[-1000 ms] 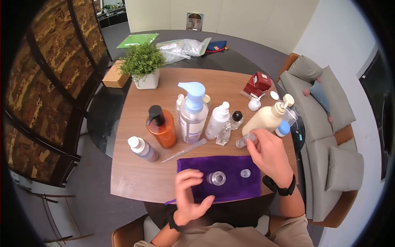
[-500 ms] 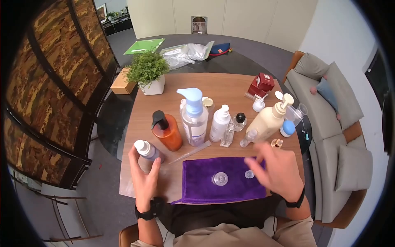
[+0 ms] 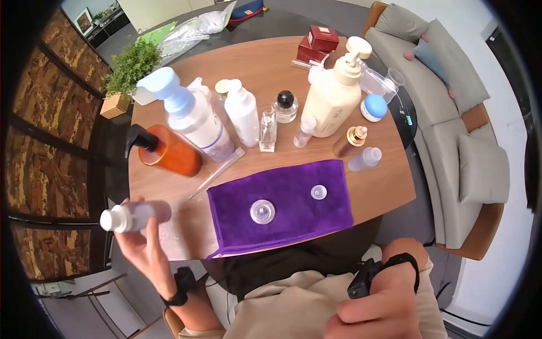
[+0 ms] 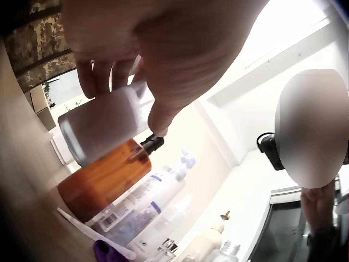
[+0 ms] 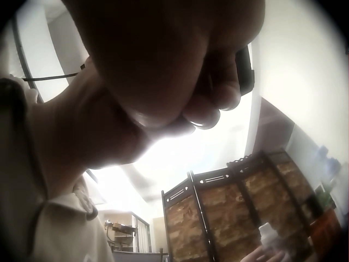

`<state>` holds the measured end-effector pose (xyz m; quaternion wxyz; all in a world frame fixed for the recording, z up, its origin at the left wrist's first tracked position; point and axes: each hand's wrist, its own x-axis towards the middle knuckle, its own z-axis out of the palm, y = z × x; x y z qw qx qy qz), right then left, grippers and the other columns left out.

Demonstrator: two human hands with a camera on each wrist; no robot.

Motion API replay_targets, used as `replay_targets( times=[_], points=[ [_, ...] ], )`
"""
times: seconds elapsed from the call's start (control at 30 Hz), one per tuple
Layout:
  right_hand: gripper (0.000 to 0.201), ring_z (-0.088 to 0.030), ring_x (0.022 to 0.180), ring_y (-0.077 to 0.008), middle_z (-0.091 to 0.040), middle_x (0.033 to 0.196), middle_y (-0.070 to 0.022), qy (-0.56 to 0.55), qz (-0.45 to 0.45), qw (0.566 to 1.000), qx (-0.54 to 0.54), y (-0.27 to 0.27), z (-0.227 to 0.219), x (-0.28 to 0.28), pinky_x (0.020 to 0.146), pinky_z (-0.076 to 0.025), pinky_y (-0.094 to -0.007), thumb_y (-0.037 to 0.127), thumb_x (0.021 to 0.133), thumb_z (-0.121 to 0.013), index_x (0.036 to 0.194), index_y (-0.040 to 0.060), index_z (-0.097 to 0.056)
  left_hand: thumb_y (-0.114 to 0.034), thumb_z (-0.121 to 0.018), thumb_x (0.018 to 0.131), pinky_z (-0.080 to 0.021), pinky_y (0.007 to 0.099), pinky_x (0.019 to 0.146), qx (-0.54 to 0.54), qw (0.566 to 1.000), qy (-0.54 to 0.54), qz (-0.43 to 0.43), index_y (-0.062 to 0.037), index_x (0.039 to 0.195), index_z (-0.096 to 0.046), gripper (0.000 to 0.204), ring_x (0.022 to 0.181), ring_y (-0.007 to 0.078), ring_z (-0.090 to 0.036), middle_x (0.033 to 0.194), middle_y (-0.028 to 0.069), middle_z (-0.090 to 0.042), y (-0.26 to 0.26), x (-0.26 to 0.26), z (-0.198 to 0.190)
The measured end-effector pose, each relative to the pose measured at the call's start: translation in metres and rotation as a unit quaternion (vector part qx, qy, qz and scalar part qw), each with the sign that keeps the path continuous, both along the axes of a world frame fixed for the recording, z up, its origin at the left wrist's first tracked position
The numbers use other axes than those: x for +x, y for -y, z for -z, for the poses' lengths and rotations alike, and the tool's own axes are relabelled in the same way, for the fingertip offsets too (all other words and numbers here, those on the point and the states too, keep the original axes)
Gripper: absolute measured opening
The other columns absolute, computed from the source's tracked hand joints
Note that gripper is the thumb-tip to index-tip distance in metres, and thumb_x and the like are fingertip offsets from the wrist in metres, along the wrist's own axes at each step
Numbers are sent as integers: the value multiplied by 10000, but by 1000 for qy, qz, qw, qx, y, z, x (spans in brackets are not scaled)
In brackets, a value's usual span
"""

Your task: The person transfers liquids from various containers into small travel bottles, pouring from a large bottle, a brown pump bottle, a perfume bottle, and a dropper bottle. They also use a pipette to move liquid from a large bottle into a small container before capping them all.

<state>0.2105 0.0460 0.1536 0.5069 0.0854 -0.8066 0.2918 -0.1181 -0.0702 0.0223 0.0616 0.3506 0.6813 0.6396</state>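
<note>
1. So the room: we've got a grey sofa (image 3: 468,175) on the right, a brown patterned screen (image 3: 34,192) on the left, and a wooden surface (image 3: 378,198) crowded with bottles in between.
2. Our left hand (image 3: 141,248) has its fingers and thumb wrapped round a small white-capped bottle (image 3: 138,217), tipped way over with the cap pointing left, up over the near-left end of the surface.
3. Our right hand (image 3: 375,316) is down by our body, well away from the bottles. Fingers look bent, but honestly we can't tell if it's gripping anything.
4. Purple cloth (image 3: 293,169) lies flat in front of us, with a round clear container (image 3: 262,212) and a small clear cup (image 3: 319,192) on it.
5. Behind the cloth we see an orange pump bottle (image 3: 172,153), a blue-topped pump bottle (image 3: 206,127) and a cream pump bottle (image 3: 333,101).
</note>
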Motion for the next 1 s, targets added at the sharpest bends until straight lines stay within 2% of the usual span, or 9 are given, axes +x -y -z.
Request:
replay_targets(
  times=[0.13, 0.23, 0.3, 0.37, 0.6, 0.83, 0.9, 0.97, 1.0],
  points=[
    [370, -515, 578, -158, -601, 759, -65, -112, 39, 992, -35, 1, 11, -10, 497, -321, -283, 4, 938, -824, 774, 120, -513, -42, -626, 973, -500, 476, 1205, 13, 1000, 0, 20, 60, 1621, -476, 673, 1322, 285, -662, 1448, 204, -670, 37, 17, -1],
    [305, -592, 607, -220, -651, 796, -95, 24, -69, 997, -39, -18, 3, 17, 517, -427, -317, 187, 971, -846, 824, 84, -599, -85, -634, 917, -566, 449, 1063, 8, 993, -1, 114, 49, 1536, -522, 644, 1158, 276, -703, 1284, 185, -714, 48, 49, -7],
    [320, -650, 737, -260, -691, 937, -125, 72, -35, 995, -64, -30, 21, 26, 626, -503, -332, 244, 921, -905, 963, 47, -657, -277, -1004, 785, -600, 463, 930, -45, 991, 87, 94, 15, 1491, -568, 879, 1056, 278, -733, 1192, 169, -725, 52, 77, -3],
    [448, -707, 868, -300, -731, 1079, -155, 118, -13, 990, -71, -44, 37, 23, 734, -579, -346, 302, 870, -965, 1101, 10, -715, -320, -1107, 680, -612, 454, 907, 19, 973, 109, 201, 16, 1381, -667, 894, 1025, 304, -761, 1147, 182, -778, 48, 96, 12],
    [656, -692, 1176, -353, -716, 1363, -145, 298, 19, 942, -155, -25, 56, -8, 1011, -574, -438, 312, 846, -990, 1351, 4, -705, -131, -1057, 727, -629, 394, 881, -20, 939, 32, 342, 43, 1284, -728, 670, 1011, 331, -780, 1165, 198, -776, 6, 149, -8],
    [629, -696, 1357, -418, -714, 1468, -196, 244, -90, 934, -245, -35, 82, 9, 1197, -497, -522, 251, 850, -997, 1355, 29, -695, -121, -1045, 744, -643, 447, 970, -39, 943, -10, 329, 40, 1304, -692, 681, 1100, 371, -786, 1208, 218, -778, 0, 160, -20],
    [490, -742, 1226, -438, -722, 1266, -285, 61, -184, 849, -492, -25, 94, 5, 1111, -557, -628, 250, 1004, -886, 1335, 30, -600, -125, -1055, 753, -645, 453, 999, 58, 940, 50, 332, 49, 1301, -691, 681, 1152, 362, -789, 1265, 241, -785, -3, 156, -21],
    [333, -741, 1062, -354, -696, 1122, -240, -12, -129, 827, -547, -25, 103, 2, 1042, -595, -640, 213, 1088, -761, 1279, 35, -554, -80, -1027, 776, -649, 444, 958, 74, 948, 32, 307, 41, 1312, -673, 654, 1119, 363, -791, 1218, 252, -793, 0, 140, -10],
    [233, -682, 909, -260, -667, 1062, -184, 38, -68, 859, -506, -30, 99, -3, 953, -618, -531, 180, 1102, -674, 1241, 49, -542, -74, -1009, 782, -641, 443, 954, 74, 962, 10, 263, 32, 1319, -663, 647, 1097, 358, -785, 1200, 234, -789, -1, 134, 1]
  ],
)
